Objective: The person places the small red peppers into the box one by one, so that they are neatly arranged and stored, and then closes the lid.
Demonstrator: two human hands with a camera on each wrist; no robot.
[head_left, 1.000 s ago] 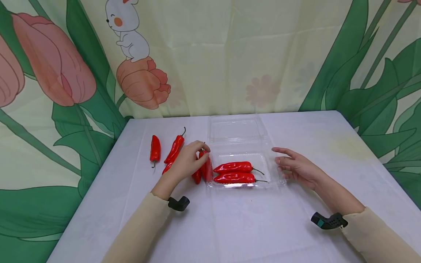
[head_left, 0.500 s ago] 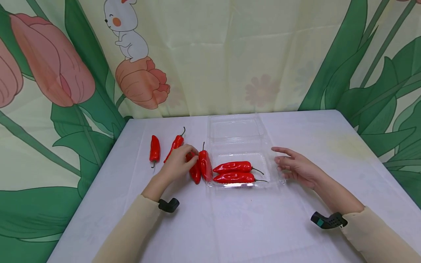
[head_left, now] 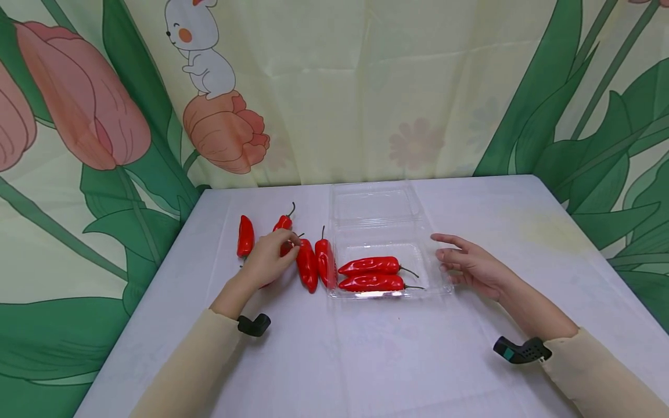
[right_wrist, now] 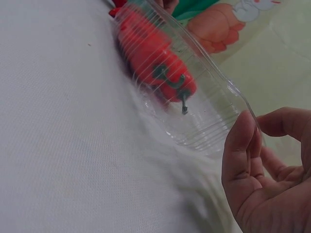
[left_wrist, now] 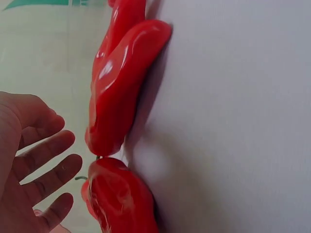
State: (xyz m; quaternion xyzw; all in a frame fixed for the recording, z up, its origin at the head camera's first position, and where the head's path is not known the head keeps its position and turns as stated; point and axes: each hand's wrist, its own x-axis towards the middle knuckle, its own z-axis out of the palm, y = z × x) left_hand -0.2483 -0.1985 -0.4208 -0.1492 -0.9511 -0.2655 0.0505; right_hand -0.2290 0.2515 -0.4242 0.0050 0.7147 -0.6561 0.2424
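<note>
My left hand [head_left: 269, 258] is over several red chili peppers left of a clear plastic clamshell box [head_left: 428, 267]. Its fingers are loosely bent and hold nothing in the left wrist view, with a pepper [left_wrist: 121, 87] beside them. One pepper [head_left: 285, 248] is mostly hidden beneath this hand. Two peppers, an upper one [head_left: 369, 266] and a lower one [head_left: 372, 283], lie side by side in the box, stems to the right. My right hand [head_left: 473, 264] is at the box's right side, thumb and index finger pinching its rim [right_wrist: 243, 99].
The box's lid [head_left: 376, 204] lies folded back toward the curtain [head_left: 324, 87]. Outside the box, one pepper [head_left: 324, 261] is against its left wall and another [head_left: 306, 265] beside that. Farther left are a pepper [head_left: 245, 235] and one with a curved stem [head_left: 283, 223].
My left hand has moved left, away from the box and across the loose peppers, uncovering the two nearest the box's left wall. The right hand has stayed in place.
</note>
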